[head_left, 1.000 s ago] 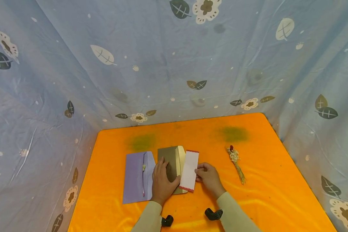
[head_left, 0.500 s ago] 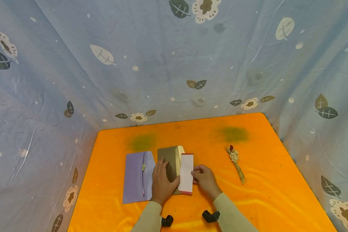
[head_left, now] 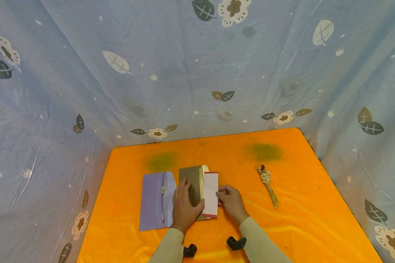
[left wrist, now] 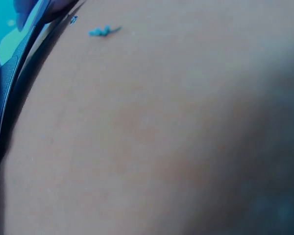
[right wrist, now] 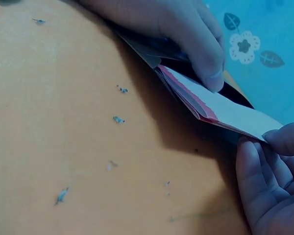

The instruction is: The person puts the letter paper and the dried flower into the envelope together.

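As the left hand (head_left: 185,209) lies spread on the brown envelope (head_left: 194,182), the right hand (head_left: 232,204) pinches a white card (head_left: 210,193) (red-edged, I notice) over that envelope's flap (head_left: 205,168); left of it lies a purple envelope (head_left: 151,201), right, dried flowers (head_left: 266,180).

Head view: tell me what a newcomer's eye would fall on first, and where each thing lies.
Probably the bright orange tabletop, set against blue printed curtains. Near its middle, the right hand pinches a white, red-edged card at the open right side of an olive envelope, on which the left hand rests. A purple envelope lies to the left, a small dried bouquet to the right.
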Available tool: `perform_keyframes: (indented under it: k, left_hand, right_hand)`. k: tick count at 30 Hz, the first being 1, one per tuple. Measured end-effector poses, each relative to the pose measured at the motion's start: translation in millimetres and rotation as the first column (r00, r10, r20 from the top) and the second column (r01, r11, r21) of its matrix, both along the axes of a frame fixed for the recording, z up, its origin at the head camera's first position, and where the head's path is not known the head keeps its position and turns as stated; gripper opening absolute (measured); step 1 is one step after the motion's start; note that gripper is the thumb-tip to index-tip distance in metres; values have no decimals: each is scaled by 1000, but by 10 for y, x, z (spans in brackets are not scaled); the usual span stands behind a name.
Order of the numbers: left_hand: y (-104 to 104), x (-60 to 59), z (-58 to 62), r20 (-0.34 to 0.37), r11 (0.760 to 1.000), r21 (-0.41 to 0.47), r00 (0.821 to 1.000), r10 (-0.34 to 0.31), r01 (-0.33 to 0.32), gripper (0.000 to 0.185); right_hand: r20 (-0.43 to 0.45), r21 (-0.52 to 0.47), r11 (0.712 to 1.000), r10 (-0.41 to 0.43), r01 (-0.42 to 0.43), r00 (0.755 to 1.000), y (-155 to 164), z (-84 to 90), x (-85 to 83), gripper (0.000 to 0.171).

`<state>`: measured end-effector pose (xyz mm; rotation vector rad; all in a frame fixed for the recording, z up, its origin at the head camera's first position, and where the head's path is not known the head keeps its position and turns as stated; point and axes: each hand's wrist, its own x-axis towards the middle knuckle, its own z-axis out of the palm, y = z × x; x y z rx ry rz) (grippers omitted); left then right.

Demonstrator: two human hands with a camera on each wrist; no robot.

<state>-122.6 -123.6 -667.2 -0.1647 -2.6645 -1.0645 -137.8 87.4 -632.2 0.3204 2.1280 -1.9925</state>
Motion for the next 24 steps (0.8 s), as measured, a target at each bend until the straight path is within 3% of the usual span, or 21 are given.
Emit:
perform_keyframes:
  k: [10,18,24]
  left_hand:
    - [10,-10,-35,-37,1000,-13,999,8,-8,77]
    - [2,-15,-28,4,1000,1,1000,-1,1,78]
    - [-1,-10,-32,-8,1000,-2,1000,2,-2,78]
  right_hand:
    - [-13,-16,1000,18,-18,1000,-95,29,4,16]
    - [-3,-27,998,59,-59,998,-75,50,34,20]
    - [-6,-45,996,83,-83,997,-74,66,36,23]
